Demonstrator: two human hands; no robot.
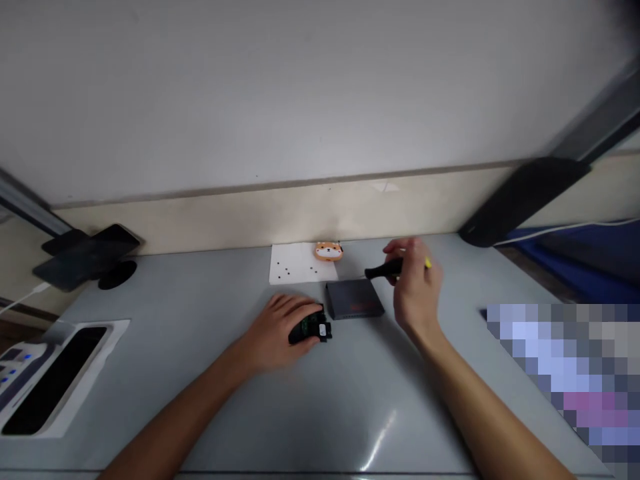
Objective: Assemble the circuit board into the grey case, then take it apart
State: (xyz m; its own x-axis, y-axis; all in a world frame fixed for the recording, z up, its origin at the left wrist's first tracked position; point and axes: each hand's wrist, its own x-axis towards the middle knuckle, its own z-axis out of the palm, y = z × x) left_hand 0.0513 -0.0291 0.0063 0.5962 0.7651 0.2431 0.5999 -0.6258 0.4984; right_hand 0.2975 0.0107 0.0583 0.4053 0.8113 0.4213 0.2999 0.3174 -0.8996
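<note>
My left hand (283, 330) is closed around a small black device with a green circuit board (313, 328) on the grey tabletop; a small white label shows at its right side. My fingers hide part of it. In my right hand (416, 283) is a screwdriver (385, 269) with a black handle and a yellow end, tip pointing left. It is held above the table, just behind a flat dark grey box (354, 298). Behind my left hand lies a white paper (295, 255) with several tiny dark specks on it, which look like screws.
An orange-and-white animal-face case (329, 252) sits on the paper's right edge. At the left are a phone on a stand (90, 257) and a black-screened device (55, 380) on white paper. A dark cylindrical object (520, 203) leans at the back right. A wall rises behind the table (200, 413).
</note>
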